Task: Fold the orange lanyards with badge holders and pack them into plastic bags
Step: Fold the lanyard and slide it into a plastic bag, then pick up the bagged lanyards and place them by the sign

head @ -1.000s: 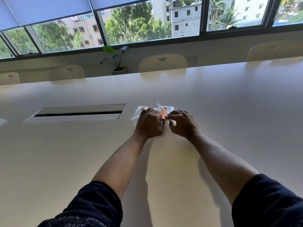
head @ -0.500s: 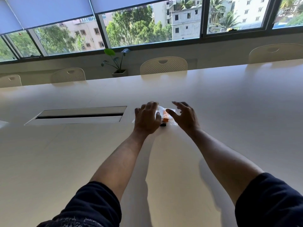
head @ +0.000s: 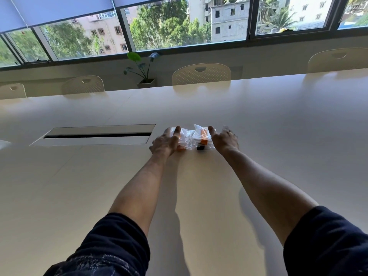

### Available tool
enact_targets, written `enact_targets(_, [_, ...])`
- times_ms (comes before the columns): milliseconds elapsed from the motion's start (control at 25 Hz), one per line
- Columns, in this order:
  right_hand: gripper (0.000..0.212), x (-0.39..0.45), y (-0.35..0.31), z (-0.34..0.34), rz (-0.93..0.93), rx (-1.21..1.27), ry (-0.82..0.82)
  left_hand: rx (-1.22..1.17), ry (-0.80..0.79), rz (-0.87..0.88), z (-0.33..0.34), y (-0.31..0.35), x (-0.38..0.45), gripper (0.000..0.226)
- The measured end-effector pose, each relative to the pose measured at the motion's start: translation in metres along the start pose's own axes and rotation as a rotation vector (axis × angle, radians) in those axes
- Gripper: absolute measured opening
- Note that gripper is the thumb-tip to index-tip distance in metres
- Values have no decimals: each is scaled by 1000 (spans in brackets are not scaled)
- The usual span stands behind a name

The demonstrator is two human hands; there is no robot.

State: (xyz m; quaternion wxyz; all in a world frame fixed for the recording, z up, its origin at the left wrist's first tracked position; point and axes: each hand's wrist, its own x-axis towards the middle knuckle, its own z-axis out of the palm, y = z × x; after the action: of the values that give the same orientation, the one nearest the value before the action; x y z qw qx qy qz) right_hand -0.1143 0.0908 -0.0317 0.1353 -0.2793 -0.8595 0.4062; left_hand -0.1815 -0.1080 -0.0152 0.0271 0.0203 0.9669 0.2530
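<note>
Everything is being placed relative to the conference table (head: 258, 136). Two packed plastic bags are lying side by side on it: the left bag (head: 184, 139) and, touching its right edge, the right bag (head: 202, 136). The left hand (head: 165, 143) is being rested against the left bag's left side, the right hand (head: 225, 140) against the right bag's right side. A cable hatch (head: 95, 134) is set into the table left of the bags. Behind the table's far edge, chairs (head: 201, 74) and a potted plant (head: 144, 74) are standing.

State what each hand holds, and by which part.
Nothing is gripped. The left hand rests, fingers straight, on the left plastic bag; the right hand lies open against the right plastic bag.
</note>
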Motion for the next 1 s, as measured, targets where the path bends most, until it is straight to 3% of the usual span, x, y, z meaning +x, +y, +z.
enact_targets(160, [63,-4,-5,9,-73,-97,-56,28,-32,145,-1,13,-2,50])
enact_targets(360, [60,-12,-12,11,-60,-70,-47,-27,55,162,1,19,-11,54])
enact_targets(480, [42,-12,-21,10,-24,-40,-88,-56,35,136,3,20,-13,59])
enact_targets(640, [30,-12,-25,6,74,164,-155,-152,-29,89,0,17,-13,63])
enact_targets(760, [21,-19,-25,1,162,400,-185,-395,-88,-70,-6,13,-13,40])
enact_targets(840, [29,-28,-25,-1,172,505,-221,-525,-115,-128,-9,11,-20,29])
enact_targets(1000, [11,-47,-20,-4,155,583,-263,-600,-61,-94,-10,10,-41,30])
